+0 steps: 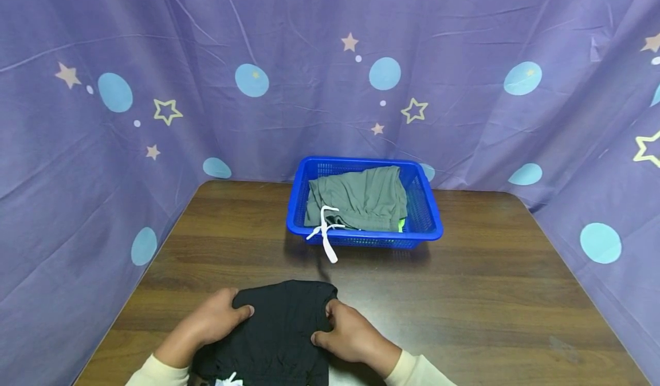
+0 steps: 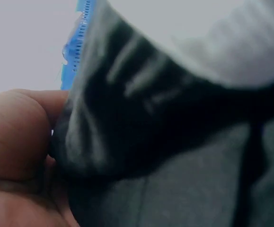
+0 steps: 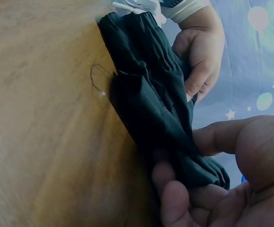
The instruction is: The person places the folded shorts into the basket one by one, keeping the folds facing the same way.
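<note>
Folded black shorts (image 1: 283, 323) with gathered fabric lie at the front of the table, with a bit of white drawstring (image 1: 229, 381) at the bottom edge of the head view. My left hand (image 1: 219, 317) grips their left side, thumb on top. On the opposite side my right hand (image 1: 353, 331) holds the edge between thumb and fingers. The right wrist view shows several layers of the black cloth (image 3: 151, 104) stacked between both hands, fingers partly under the fold. Dark cloth fills much of the left wrist view, blurred.
Behind the shorts stands a blue plastic basket (image 1: 435, 225) holding folded grey-green clothing (image 1: 361, 194). A white drawstring (image 1: 326, 234) hangs over its front rim. The wooden table (image 1: 490, 294) is bordered by a purple curtain (image 1: 319, 122) with stars and dots.
</note>
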The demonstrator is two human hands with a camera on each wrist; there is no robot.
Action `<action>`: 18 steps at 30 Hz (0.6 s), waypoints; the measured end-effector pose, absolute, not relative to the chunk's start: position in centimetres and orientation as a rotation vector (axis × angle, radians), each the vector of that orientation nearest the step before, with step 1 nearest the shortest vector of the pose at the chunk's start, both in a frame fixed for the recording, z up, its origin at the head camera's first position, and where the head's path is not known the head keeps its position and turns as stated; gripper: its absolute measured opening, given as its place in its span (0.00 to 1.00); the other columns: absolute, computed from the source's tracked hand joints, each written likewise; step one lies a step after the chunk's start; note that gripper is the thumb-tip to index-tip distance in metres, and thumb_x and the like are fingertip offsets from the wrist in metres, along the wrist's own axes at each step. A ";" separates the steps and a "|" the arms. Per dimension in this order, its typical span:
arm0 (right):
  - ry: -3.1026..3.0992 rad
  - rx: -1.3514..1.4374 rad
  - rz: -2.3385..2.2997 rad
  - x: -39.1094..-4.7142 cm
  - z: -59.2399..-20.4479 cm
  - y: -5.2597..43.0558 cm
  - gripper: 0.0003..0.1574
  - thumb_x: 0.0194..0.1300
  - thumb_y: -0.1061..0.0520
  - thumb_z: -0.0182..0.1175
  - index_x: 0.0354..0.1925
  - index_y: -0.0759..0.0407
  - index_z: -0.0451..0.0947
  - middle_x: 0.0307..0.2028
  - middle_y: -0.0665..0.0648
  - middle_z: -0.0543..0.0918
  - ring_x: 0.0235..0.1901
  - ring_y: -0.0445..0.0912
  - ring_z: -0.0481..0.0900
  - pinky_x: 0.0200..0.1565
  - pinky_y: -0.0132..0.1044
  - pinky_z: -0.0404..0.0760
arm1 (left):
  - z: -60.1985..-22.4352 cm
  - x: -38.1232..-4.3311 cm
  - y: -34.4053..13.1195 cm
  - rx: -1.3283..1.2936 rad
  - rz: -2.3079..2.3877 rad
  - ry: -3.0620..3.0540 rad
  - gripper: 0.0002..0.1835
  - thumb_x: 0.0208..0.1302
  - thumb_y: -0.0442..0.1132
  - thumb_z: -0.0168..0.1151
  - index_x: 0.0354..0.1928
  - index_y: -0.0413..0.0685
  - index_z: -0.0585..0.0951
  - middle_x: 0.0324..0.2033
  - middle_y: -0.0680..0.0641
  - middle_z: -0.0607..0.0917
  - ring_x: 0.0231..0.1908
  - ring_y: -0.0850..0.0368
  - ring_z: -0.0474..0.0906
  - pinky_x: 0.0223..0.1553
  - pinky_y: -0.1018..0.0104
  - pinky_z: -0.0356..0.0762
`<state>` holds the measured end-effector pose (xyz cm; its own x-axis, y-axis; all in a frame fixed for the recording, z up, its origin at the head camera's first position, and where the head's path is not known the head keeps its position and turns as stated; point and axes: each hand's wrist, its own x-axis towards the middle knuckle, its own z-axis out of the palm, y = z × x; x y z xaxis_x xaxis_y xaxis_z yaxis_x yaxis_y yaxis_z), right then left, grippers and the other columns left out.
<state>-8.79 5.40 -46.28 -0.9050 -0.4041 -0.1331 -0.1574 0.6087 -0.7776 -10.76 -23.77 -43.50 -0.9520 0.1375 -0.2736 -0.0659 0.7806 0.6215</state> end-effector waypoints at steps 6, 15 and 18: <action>2.448 -0.418 -1.239 -8.7 -46.2 5.1 0.32 0.53 0.49 0.76 0.46 0.61 0.69 0.31 0.52 0.78 0.31 0.43 0.76 0.35 0.41 0.77 | -43.4 -10.2 -24.4 0.088 1.084 2.541 0.39 0.63 0.42 0.70 0.69 0.26 0.66 0.61 0.26 0.75 0.60 0.30 0.73 0.58 0.36 0.71; 2.452 -0.401 -1.270 -8.5 -46.5 4.8 0.47 0.49 0.53 0.77 0.59 0.66 0.62 0.37 0.60 0.82 0.39 0.47 0.80 0.45 0.45 0.80 | -43.2 -9.9 -24.9 0.227 1.192 2.418 0.52 0.54 0.35 0.73 0.78 0.39 0.54 0.65 0.31 0.72 0.60 0.39 0.73 0.54 0.45 0.72; 2.438 -0.428 -1.304 -8.5 -46.6 4.9 0.44 0.51 0.58 0.75 0.60 0.64 0.61 0.37 0.59 0.82 0.37 0.46 0.80 0.43 0.43 0.79 | -43.5 -9.8 -24.8 0.239 1.163 2.452 0.54 0.51 0.32 0.73 0.78 0.39 0.55 0.68 0.28 0.69 0.63 0.36 0.70 0.56 0.43 0.70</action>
